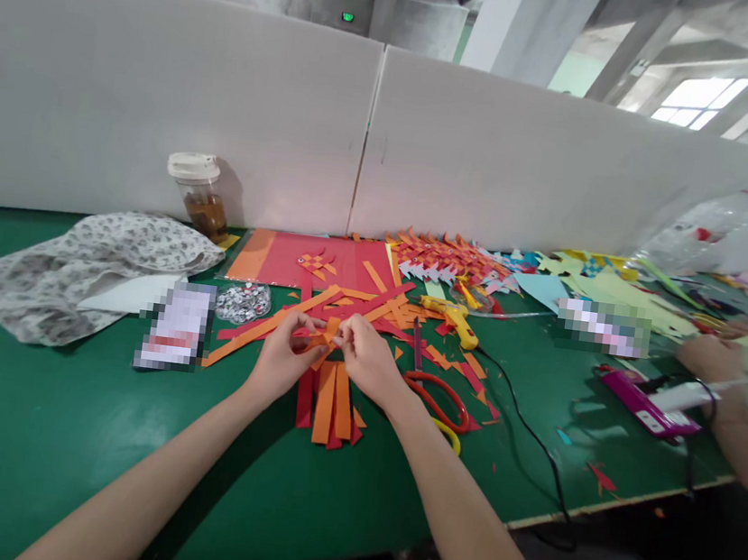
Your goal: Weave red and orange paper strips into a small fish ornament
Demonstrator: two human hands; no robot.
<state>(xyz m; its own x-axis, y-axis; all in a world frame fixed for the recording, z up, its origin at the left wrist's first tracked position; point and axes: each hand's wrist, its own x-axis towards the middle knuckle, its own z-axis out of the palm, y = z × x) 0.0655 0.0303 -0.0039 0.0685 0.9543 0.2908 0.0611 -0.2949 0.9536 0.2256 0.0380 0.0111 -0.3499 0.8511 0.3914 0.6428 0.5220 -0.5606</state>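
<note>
Both hands meet over the middle of the green table, holding small folded orange paper strips [332, 329]. My left hand [284, 351] pinches the left side of the strips, its fingers closed on them. My right hand [368, 357] grips the strips from the right between thumb and fingers. How the strips cross is partly hidden by the fingers. Just below the hands lie several loose orange and red paper strips [325, 406]. Longer strips [259, 329] fan out behind them. A woven red-and-orange paper fish [314, 262] rests on a red sheet [274, 254] beyond.
Right of my hands are red-handled scissors [445, 398] and a yellow glue gun [455, 317] with a black cord. A bag of googly eyes [243, 302], patterned cloth [74, 280] and lidded cup [200, 195] stand left. Another person's hand [711, 362] works near a purple glue gun [649, 405].
</note>
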